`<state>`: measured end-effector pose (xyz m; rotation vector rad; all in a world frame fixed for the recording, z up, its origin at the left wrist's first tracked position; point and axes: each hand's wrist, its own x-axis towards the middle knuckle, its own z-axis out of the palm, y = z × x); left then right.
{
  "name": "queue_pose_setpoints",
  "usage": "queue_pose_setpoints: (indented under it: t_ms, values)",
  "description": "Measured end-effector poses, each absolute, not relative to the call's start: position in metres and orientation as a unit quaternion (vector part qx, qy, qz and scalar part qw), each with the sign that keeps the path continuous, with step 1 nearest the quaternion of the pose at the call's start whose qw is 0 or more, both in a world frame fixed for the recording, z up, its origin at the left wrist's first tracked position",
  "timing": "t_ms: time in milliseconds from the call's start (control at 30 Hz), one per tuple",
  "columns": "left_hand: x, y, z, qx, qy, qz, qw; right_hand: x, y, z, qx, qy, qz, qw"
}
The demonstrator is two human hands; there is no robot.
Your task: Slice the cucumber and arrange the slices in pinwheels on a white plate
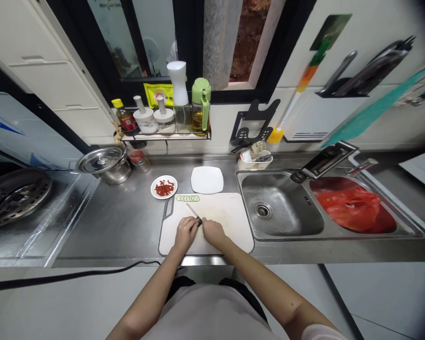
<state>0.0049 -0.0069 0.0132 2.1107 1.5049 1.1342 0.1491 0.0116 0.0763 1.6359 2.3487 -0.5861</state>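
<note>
**Two hands close together over a knife on the cutting board**

The fingers of the right hand (213,232) are closed around the dark handle of a knife (191,211). Its thin blade points up and to the left, away from the body. Just beside it, the left hand (186,232) is curled knuckles-up on the board. Whatever lies under those fingers is hidden, so I cannot tell whether they grip anything.

Both hands rest near the front of a pale plastic cutting board (230,217) with rounded corners and a handle slot at its left edge. A short row of thin green cucumber slices (187,198) lies along its far edge, well apart from the hands.

Behind the board stand a small round plate (154,189) of chopped red pieces (165,188) and a square white plate (207,180), side by side. All of this sits on a brushed steel worktop (127,222).

To the right the board lies just beside a steel sink (279,208). Past that is a second basin holding crumpled red plastic (352,208), with a tap (322,163) behind. To the left stands a lidded steel pot (104,163). A wall shelf (166,137) carries bottles and jars whose labels are too small to read. A black cable (74,276) runs along the worktop's front edge.
</note>
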Motion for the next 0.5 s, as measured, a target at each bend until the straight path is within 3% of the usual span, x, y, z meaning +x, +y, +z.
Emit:
queue_pose_setpoints:
  t_ms: [500]
  values:
    - [0.006,-0.008,0.014,0.743,0.526,0.388,0.145,0.158,0.000,0.082,0.568,0.788,-0.207,0.115]
